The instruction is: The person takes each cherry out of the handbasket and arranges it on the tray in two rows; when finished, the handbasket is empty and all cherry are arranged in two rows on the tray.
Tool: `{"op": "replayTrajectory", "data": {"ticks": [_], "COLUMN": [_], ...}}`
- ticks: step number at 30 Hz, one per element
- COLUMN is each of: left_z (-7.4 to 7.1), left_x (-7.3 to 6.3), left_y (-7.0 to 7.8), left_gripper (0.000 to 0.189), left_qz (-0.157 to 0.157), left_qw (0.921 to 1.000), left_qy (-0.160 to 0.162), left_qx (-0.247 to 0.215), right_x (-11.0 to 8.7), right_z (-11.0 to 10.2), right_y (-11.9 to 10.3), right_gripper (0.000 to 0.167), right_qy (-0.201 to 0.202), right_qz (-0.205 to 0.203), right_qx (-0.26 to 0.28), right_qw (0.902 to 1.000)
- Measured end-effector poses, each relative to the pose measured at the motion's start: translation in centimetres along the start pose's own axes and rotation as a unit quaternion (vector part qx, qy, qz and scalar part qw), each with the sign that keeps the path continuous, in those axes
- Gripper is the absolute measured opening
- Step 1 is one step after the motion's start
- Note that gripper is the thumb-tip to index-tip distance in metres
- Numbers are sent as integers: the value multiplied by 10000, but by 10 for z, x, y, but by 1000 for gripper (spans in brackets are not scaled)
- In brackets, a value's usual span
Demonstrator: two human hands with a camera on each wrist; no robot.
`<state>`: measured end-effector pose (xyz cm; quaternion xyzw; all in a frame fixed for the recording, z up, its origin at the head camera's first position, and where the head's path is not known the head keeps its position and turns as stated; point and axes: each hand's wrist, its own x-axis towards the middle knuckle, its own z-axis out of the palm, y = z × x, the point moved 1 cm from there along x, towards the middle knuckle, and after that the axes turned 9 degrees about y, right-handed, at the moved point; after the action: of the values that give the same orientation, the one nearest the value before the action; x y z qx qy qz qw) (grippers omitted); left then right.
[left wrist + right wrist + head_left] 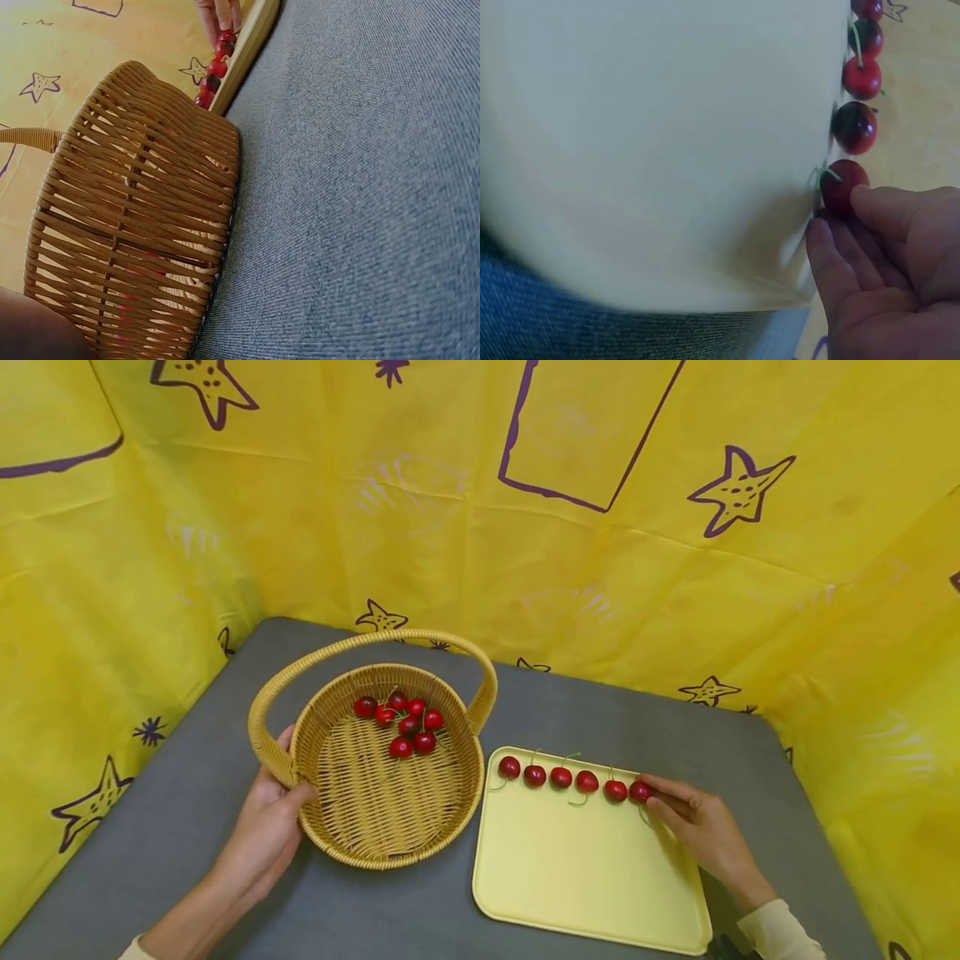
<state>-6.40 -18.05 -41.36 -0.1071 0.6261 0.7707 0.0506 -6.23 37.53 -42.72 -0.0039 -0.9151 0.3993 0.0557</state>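
On the left stands a round wicker basket (pixel 390 810) with an arched handle, several red cherries (pixel 408 725) lying toward its far side. My left hand (pixel 272 814) grips the basket's left rim at the foot of the handle, thumb over the edge. To the right lies a pale yellow tray (pixel 585 877), a row of several cherries (pixel 561 777) along its far edge. At the right end of that row my right hand (pixel 701 827) pinches a cherry (pixel 842 185) between thumb and fingers, close over the tray's far right corner. Its green stem shows in the right wrist view.
A grey cloth-covered table (pixel 622 718) carries basket and tray, which sit close side by side. Yellow curtains (pixel 465 552) with starfish drawings hang behind and on both sides. A dark object (pixel 726 947) shows partly beneath the right sleeve.
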Motion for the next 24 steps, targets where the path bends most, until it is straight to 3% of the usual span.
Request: {"op": "replayTrajectory", "data": {"ticks": [15, 24], "left_z": [-1, -1], "left_x": [2, 1], "left_y": [0, 1], "left_gripper": [95, 94], "left_qz": [6, 17], "left_qw": [10000, 10000], "left_qy": [-2, -9], "left_qx": [-10, 4], "right_x": [0, 0], "right_z": [3, 0], "right_y": [-1, -4], "right_gripper": [39, 40], "right_qy": [137, 111], "right_qz": [-211, -140], "right_qx": [-26, -122], "right_qw": [9997, 9998]}}
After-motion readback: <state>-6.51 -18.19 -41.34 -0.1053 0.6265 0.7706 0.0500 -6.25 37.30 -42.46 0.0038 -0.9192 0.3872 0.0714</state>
